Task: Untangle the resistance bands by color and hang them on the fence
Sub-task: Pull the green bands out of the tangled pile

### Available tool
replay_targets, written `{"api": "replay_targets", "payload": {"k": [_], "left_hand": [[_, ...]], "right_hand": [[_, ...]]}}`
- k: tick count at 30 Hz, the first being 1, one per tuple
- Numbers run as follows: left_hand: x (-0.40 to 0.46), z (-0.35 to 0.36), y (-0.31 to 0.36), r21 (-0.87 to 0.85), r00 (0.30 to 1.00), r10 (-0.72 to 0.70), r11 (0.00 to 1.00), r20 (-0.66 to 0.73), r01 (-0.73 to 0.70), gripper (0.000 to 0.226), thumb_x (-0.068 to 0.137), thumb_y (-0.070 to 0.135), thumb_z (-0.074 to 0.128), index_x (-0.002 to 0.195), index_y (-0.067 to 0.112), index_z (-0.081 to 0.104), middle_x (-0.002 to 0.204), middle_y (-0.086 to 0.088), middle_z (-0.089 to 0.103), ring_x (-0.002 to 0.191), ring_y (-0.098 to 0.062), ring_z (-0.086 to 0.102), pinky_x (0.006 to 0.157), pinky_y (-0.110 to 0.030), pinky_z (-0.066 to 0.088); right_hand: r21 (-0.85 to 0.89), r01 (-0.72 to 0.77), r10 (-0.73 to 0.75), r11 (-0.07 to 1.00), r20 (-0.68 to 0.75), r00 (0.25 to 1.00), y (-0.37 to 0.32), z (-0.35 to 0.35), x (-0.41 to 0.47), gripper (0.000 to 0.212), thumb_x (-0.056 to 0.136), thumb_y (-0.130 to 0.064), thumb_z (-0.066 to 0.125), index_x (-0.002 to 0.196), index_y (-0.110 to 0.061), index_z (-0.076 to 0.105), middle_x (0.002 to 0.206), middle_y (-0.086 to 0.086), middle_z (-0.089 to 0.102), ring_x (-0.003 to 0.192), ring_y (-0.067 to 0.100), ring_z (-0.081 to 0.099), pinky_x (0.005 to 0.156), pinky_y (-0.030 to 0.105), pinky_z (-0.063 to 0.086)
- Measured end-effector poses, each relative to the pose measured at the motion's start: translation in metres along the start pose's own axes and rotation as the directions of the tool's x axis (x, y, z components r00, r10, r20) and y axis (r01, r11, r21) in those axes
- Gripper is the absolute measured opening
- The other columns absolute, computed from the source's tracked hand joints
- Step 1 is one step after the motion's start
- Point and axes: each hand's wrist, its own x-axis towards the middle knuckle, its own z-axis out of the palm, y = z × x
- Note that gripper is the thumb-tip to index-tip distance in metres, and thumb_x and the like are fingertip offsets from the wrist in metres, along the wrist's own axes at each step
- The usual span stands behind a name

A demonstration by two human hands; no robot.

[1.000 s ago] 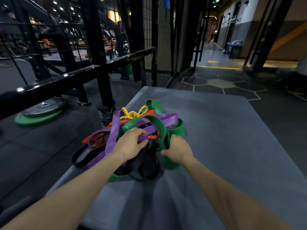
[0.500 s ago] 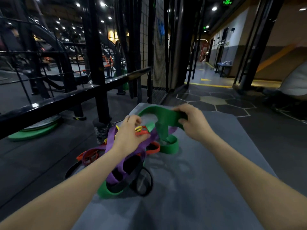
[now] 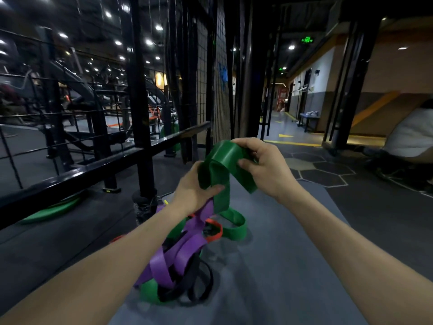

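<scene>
Your left hand (image 3: 194, 188) and right hand (image 3: 264, 170) both grip the green band (image 3: 225, 160), lifted above the tangled pile (image 3: 182, 259) of purple, black, orange and green bands on the grey mat (image 3: 281, 254). The mat's right side lies bare. The black fence rail (image 3: 77, 174) runs along the left. A green ceiling sign (image 3: 307, 40) far off is unreadable. A weight plate (image 3: 54, 209) is partly hidden below the rail.
</scene>
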Motion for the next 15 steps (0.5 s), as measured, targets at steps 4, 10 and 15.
{"api": "replay_targets", "payload": {"k": [4, 10, 15], "left_hand": [[-0.008, 0.005, 0.009, -0.059, 0.999, -0.050, 0.997, -0.009, 0.049, 0.041, 0.078, 0.016, 0.073, 0.113, 0.015, 0.050, 0.096, 0.005, 0.063, 0.086, -0.010, 0.059, 0.074, -0.016, 0.046], [-0.003, -0.012, 0.010, -0.184, 0.993, -0.113, 0.977, -0.019, 0.107, 0.010, 0.083, 0.008, 0.067, 0.092, 0.011, 0.063, 0.091, -0.005, 0.068, 0.082, -0.016, 0.063, 0.078, -0.029, 0.049], [0.023, -0.066, 0.032, -0.075, 0.983, -0.109, 0.992, -0.146, 0.099, 0.012, 0.088, 0.006, 0.060, 0.092, 0.014, 0.068, 0.093, -0.010, 0.068, 0.082, -0.022, 0.062, 0.083, -0.035, 0.051]], "right_hand": [[0.101, -0.032, 0.041, 0.994, -0.092, 0.995, 0.002, -0.004, 0.001, 0.041, 0.084, 0.010, 0.055, 0.108, -0.023, 0.062, 0.102, -0.003, 0.063, 0.097, 0.009, 0.059, 0.077, 0.008, 0.047], [0.122, -0.103, 0.113, 0.987, -0.081, 0.990, 0.008, -0.011, -0.011, 0.040, 0.083, 0.010, 0.058, 0.114, -0.015, 0.064, 0.098, -0.007, 0.064, 0.095, 0.007, 0.059, 0.084, 0.014, 0.046], [-0.039, -0.117, 0.118, 0.992, 0.029, 0.993, 0.006, -0.003, -0.008, 0.039, 0.079, -0.001, 0.068, 0.115, -0.015, 0.063, 0.103, -0.006, 0.061, 0.097, 0.005, 0.055, 0.091, 0.015, 0.047]]}}
